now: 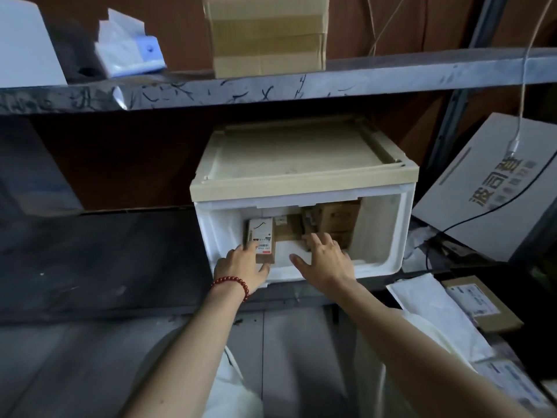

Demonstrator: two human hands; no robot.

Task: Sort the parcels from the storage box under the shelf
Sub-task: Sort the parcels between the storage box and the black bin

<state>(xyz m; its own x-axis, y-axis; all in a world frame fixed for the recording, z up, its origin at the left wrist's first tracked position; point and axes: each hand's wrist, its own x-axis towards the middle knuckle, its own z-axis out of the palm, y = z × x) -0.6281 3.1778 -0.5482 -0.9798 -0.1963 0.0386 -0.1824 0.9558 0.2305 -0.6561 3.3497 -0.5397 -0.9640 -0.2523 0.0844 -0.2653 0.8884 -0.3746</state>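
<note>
A white storage box (391,236) with a beige lid (301,158) stands under the grey shelf (271,89), its front open. Inside stand several cardboard parcels. My left hand (242,265), with a red bead bracelet at the wrist, grips a small brown parcel with a white label (261,233) at the box's left. My right hand (327,260) reaches into the opening with fingers spread, its fingertips on a brown parcel (307,241) in the middle. Larger brown parcels (340,221) stand at the back right of the box.
On the shelf above sit a taped cardboard box (268,34) and a white and blue packet (129,46). A large white printed carton (494,188) leans at the right, with a black cable across it. White mailer bags (437,315) and a labelled brown parcel (482,303) lie at the lower right.
</note>
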